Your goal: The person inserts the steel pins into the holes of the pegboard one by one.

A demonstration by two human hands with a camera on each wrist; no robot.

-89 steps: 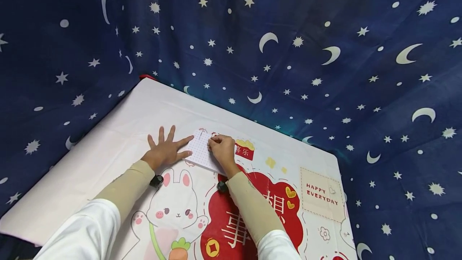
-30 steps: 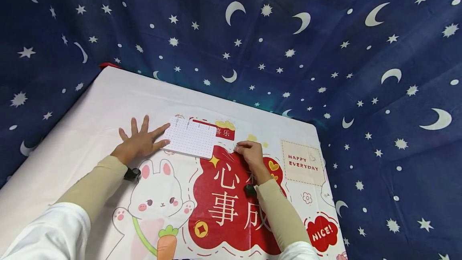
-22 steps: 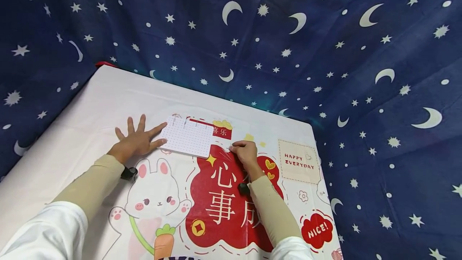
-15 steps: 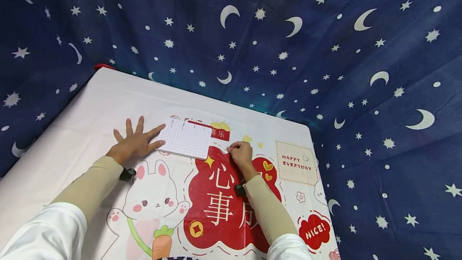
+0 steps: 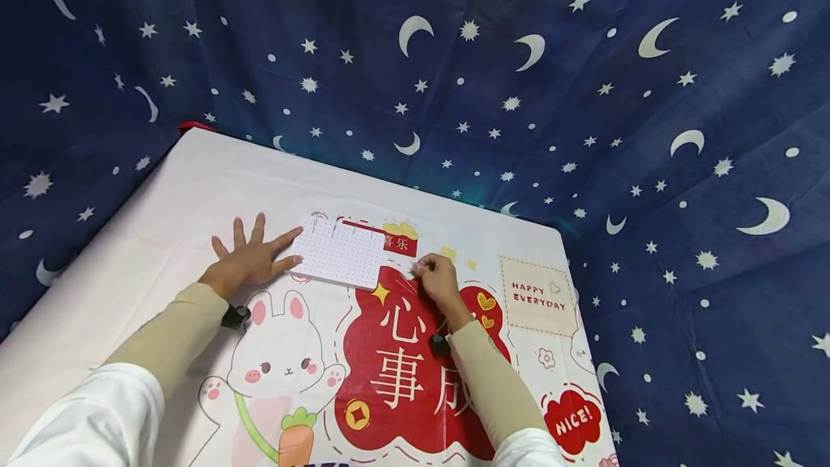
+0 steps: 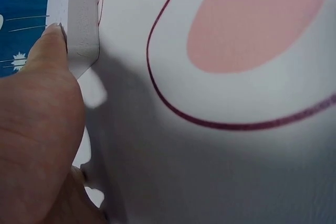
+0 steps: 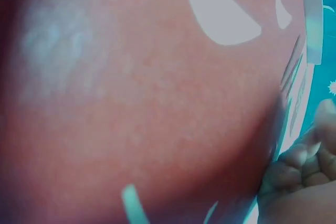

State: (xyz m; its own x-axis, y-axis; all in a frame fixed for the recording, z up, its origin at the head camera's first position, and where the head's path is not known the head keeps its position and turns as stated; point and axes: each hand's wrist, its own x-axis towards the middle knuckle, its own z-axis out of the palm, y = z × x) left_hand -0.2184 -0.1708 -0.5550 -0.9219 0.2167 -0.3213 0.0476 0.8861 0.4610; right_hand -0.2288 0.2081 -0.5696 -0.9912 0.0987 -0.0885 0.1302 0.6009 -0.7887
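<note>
A white dotted block (image 5: 337, 259) lies on the printed tablecloth, with several thin needles (image 5: 333, 227) standing in a row near its far edge. My left hand (image 5: 249, 259) is spread flat beside it, thumb and index finger touching its left edge; the left wrist view shows a fingertip on the block's corner (image 6: 83, 19). To the block's right, my right hand (image 5: 441, 281) has its thumb and fingers bent together low over the cloth. Loose needles (image 7: 290, 69) lie near those fingertips in the right wrist view. Whether one is pinched cannot be made out.
The cloth carries a rabbit print (image 5: 279, 352) and a large red printed patch (image 5: 415, 409). A dark blue star curtain (image 5: 415, 78) hangs behind the table's far edge (image 5: 363, 177) and along both sides.
Three seconds ago my right hand was over the block; it has moved right, off the block and down to the loose needles. My left hand stays at the block's edge. The view has shifted.
</note>
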